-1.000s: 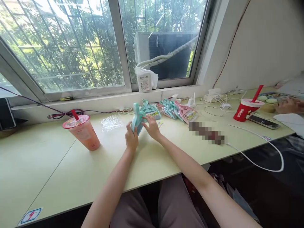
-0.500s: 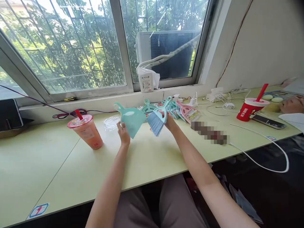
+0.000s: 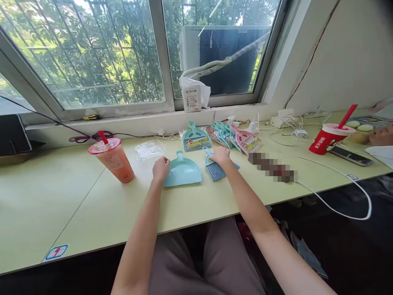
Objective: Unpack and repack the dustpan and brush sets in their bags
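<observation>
A light teal dustpan [image 3: 184, 172] lies on the table, its handle pointing to the window. My left hand [image 3: 161, 169] is closed at its left edge, with the fingertips partly hidden. To the right, a small blue-bristled hand brush [image 3: 215, 172] is down at the tabletop, its bristles toward me. My right hand [image 3: 221, 155] is closed over the brush's upper right part and hides some of it. Just behind stands a packaged green dustpan-and-brush set [image 3: 195, 137]. More packaged sets [image 3: 222, 134] in green and a pink one [image 3: 245, 138] lie to its right.
At left stands an orange drink cup [image 3: 113, 162] with a red straw; clear plastic wrapping [image 3: 149, 150] lies nearby. Right of my arm are a blurred-out item [image 3: 272, 167], a white cable [image 3: 344, 176], a phone [image 3: 351, 156] and a red cup [image 3: 327, 141]. Another person's hand [image 3: 382, 136] shows at far right.
Both hands have come down, bringing the dustpan and the brush from mid-air to the tabletop. The dustpan now lies flat, and more of the packaged green set behind is visible.
</observation>
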Motion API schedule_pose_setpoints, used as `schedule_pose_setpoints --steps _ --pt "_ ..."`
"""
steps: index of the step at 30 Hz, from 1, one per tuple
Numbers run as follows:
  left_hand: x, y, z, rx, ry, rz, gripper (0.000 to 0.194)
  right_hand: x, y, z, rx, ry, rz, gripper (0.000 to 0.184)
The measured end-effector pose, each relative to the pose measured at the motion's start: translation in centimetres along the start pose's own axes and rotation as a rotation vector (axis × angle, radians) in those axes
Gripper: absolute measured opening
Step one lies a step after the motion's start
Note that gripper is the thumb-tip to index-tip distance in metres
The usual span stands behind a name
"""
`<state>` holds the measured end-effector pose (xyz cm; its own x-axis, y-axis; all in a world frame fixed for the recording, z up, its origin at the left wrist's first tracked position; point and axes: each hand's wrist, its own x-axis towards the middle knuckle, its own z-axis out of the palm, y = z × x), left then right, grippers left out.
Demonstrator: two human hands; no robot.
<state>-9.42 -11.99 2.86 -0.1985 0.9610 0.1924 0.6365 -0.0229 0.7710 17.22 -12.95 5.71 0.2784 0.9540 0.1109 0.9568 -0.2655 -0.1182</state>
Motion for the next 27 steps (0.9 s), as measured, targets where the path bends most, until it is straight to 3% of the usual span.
schedule_pose_setpoints --steps 3,10,17,22,24,27 --pt "-0.1 0.0 0.2 0.091 0.031 0.064 0.013 0.4 0.4 0.3 0.035 -0.024 0.036 0.046" --pt "-0.5 -0.1 0.9 0.335 -0.074 0.215 0.019 0.5 1.0 0.3 0.106 -0.037 0.032 0.044" --pt "-1.5 0.5 2.2 0.464 -0.020 0.279 0.014 0.4 0.9 1.2 0.215 0.146 0.002 0.029" --pt "-1.2 0.3 1.5 0.416 -0.042 0.280 0.021 -0.5 2.0 2.5 0.241 0.189 -0.259 0.023" --pt "-1.2 0.4 0.9 0.565 -0.125 0.306 0.038 -1.0 2.7 3.0 0.236 0.214 -0.377 0.022" --pt "-1.7 0.7 0.4 0.736 -0.046 0.347 0.045 -1.4 3.3 3.6 0.317 0.220 -0.421 0.020"
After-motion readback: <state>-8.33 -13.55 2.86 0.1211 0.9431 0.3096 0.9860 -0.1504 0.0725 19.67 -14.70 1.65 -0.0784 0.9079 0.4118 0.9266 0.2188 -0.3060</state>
